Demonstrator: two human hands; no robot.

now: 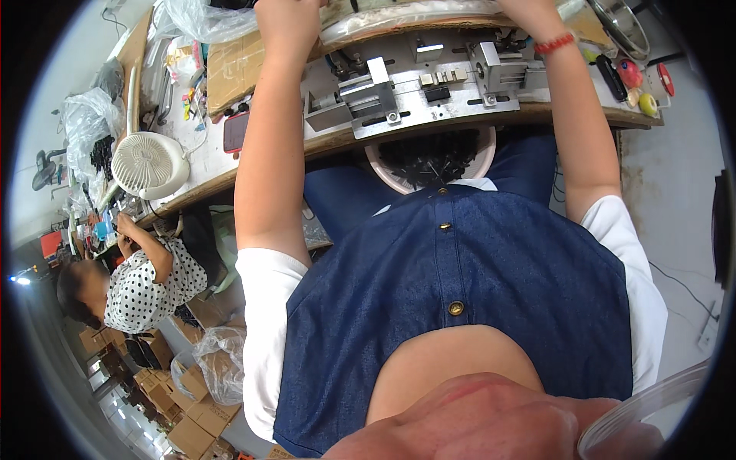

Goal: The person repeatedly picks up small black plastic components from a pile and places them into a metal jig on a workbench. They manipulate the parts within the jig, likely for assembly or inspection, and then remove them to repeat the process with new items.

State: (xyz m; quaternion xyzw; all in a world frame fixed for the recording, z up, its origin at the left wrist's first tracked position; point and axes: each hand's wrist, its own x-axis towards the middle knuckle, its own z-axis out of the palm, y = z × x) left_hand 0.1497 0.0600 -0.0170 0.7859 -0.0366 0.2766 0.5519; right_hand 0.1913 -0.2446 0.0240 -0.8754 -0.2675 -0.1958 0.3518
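A cluttered wooden workbench (230, 180) holds a metal jig (418, 92) and white fan (147, 163).

head camera looks steeply down – close over the workbench (230, 165).

Both hands are running out past the top edge of the picture: only the back of the left hand (287, 19) is showing, and the right hand (529, 8) is cut off just above its red wrist band (553, 44), so neither grip can be told. The workbench (207, 180) far edge is lying out of view. The pink basin (383, 170) of small black parts is sitting half hidden under the near edge, the parts too small to name.
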